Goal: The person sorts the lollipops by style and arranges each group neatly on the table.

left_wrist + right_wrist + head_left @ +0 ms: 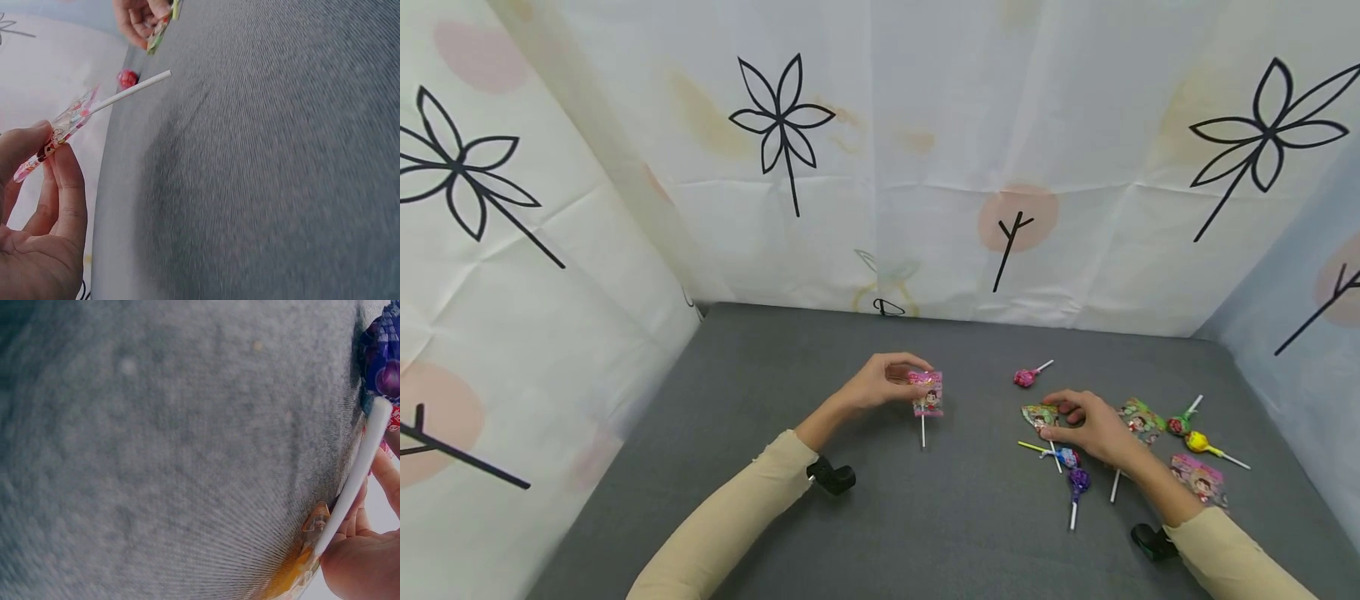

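My left hand pinches a flat lollipop in a pink wrapper, its white stick pointing down. In the left wrist view, the thumb and fingers hold that wrapper above the table. My right hand pinches a flat lollipop in a green wrapper between thumb and fingers. Just below lie a blue-wrapped lollipop and a purple-wrapped lollipop. In the right wrist view, a white stick crosses in front of the right hand, hiding part of it.
A round pink lollipop lies between the hands, farther back. Right of the right hand are another green packet, a red-green lollipop, a yellow lollipop and a pink packet. Patterned cloth stands behind the grey table.
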Demonstrator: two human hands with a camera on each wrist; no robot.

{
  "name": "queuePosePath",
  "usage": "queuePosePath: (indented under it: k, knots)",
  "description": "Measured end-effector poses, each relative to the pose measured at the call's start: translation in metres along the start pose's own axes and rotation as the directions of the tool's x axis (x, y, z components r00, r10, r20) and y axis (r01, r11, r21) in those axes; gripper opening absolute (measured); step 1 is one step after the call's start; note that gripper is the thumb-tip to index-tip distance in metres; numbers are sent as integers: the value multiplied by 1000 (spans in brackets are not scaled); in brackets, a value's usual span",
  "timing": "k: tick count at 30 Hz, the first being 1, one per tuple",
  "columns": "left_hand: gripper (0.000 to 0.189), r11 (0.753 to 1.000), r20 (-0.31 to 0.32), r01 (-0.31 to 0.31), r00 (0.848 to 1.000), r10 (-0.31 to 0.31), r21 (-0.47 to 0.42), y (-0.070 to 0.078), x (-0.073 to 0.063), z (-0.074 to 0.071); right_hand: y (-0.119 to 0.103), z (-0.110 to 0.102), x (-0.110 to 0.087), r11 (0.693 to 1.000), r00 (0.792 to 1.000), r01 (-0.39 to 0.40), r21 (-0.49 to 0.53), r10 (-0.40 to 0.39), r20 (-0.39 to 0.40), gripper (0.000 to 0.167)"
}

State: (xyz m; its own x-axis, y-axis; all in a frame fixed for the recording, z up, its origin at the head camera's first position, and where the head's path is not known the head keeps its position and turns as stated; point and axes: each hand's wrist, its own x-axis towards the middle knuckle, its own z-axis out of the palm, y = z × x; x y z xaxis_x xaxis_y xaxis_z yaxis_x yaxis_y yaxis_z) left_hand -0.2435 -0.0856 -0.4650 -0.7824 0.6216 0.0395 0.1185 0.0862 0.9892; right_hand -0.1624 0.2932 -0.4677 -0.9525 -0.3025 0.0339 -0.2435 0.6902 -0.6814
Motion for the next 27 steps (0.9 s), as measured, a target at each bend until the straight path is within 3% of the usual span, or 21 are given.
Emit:
queuePosePath:
  k: [14, 27]
  knots:
    - [35, 998, -60, 57, 997, -57, -3, -3, -10, -36, 2, 1, -1, 999, 999, 46, -4, -46, -21, 41]
    - [38, 987, -166, 159, 974, -155, 12, -14, -1, -69, 3, 3, -3, 999, 999, 45, -4, -45, -17, 41]
